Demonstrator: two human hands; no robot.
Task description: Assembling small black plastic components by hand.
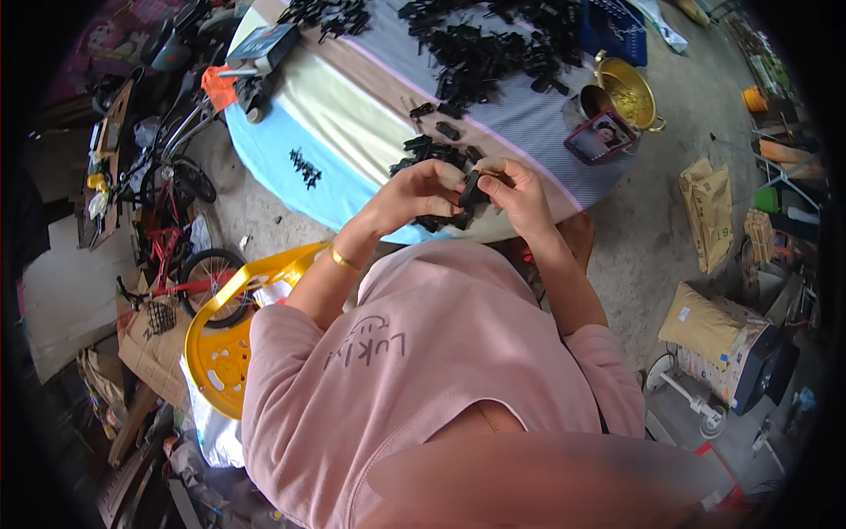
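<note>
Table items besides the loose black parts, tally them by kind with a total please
Gold pot: 1
Blue basket: 1
Phone: 1
Dark box: 1
Total: 4
Both hands, left hand and right hand, hold one black part together over the table edge.

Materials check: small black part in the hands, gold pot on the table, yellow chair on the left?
Small black part: likely moulded plastic, matte. Gold pot: metal, probably brass-toned or anodised, shiny reflective wall. Yellow chair: plastic, glossy, moulded holes.

Between the fingers [445,181] the black clip [473,188] looked matt plastic; beyond them, the striped tablecloth [352,106] looked soft cloth.
</note>
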